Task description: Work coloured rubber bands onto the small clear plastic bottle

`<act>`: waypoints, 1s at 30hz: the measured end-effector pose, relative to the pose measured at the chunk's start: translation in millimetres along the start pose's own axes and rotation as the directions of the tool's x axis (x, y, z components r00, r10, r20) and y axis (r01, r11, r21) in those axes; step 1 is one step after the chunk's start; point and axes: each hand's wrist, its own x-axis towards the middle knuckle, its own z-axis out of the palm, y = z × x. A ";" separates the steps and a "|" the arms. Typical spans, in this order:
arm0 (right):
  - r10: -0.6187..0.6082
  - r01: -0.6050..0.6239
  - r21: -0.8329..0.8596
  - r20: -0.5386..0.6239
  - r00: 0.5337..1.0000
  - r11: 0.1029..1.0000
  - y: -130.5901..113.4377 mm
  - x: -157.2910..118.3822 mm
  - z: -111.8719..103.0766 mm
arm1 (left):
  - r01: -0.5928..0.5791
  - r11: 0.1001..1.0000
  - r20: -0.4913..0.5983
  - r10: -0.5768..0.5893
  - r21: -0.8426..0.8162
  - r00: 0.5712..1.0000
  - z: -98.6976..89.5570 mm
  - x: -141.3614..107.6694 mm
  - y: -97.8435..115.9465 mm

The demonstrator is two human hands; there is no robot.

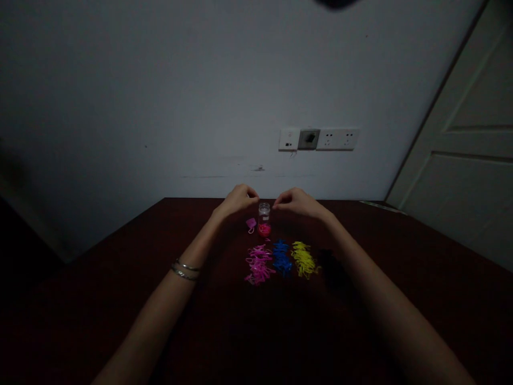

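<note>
A small clear glass jar (264, 214) stands upright on the dark table, uncapped, with pinkish-red bands (264, 230) in its bottom. Just left of its mouth is my left hand (240, 199), fingertips pinched together. My right hand (295, 202) is on the other side of the rim, its thumb and fingers also closed. Anything between either set of fingertips is too small to make out. In front of the jar lie piles of thin rubber bands: pink (259, 264), blue (282, 259) and yellow (303, 260). Beside the jar rests a small pink tag with a pale loop (250, 223).
A black pile (329, 263) lies by my right forearm, hard to see in the dim light. Behind the reddish-brown table (208, 331) rises a pale wall with sockets and switches (318, 139). A white panelled door (468, 155) is at the right.
</note>
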 end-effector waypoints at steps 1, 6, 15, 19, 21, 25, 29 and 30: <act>0.022 -0.020 -0.037 0.063 0.998 0.999 3.3 -4.8 4.8 | 0.006 1.000 0.013 -0.006 0.012 1.000 0.0 -1.9 -3.7; 0.144 -0.087 -0.297 0.175 0.974 0.951 21.5 -24.0 38.2 | 0.004 0.999 0.210 -0.011 0.035 0.978 1.5 -19.0 -24.4; 0.232 -0.116 -0.572 0.135 0.963 0.812 19.5 -26.6 77.4 | -0.047 0.996 0.496 0.004 0.074 0.869 29.8 -62.8 -41.7; 0.214 -0.100 -0.610 0.116 0.970 0.786 18.8 -26.2 83.3 | -0.041 0.990 0.480 -0.031 0.139 0.877 40.7 -69.0 -40.5; 0.208 -0.098 -0.620 0.107 0.972 0.779 17.6 -26.6 84.6 | -0.066 0.985 0.490 -0.021 0.160 0.871 45.2 -70.1 -37.4; 0.216 -0.105 -0.617 0.108 0.970 0.780 15.9 -27.3 84.8 | -0.094 0.969 0.481 -0.027 0.227 0.876 52.4 -70.5 -30.8; 0.209 -0.091 -0.613 0.123 0.970 0.784 18.3 -27.4 83.4 | -0.091 0.966 0.467 -0.034 0.243 0.884 55.1 -69.3 -28.0; 0.206 -0.087 -0.612 0.127 0.970 0.786 19.6 -27.3 83.1 | -0.095 0.967 0.471 -0.029 0.237 0.882 55.3 -69.0 -28.0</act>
